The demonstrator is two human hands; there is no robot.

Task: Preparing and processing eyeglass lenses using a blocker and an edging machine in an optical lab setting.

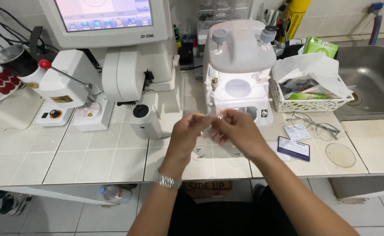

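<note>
Meeting at the centre of the frame, the left hand (186,131) and the right hand (235,129) both pinch a small clear lens (214,119) between curled fingertips, held just above the white tiled bench (91,153). The lens is hard to make out because it is transparent; the fingers of both hands are closed around its edges. A metal wristwatch (167,180) sits on the left wrist.

Directly behind the hands, at upper centre, stands a white machine with two grey knobs (240,57) and a lit round window. At upper left is a larger white instrument with a screen (109,26). To the right of centre, a white perforated basket (308,98) holds crumpled tissue and small packets. Just below it on the bench lie a pair of spectacles (316,124), a dark blue card (293,148) and a loose round lens (340,154) near the right edge. A steel sink (371,78) fills the upper right corner.
</note>
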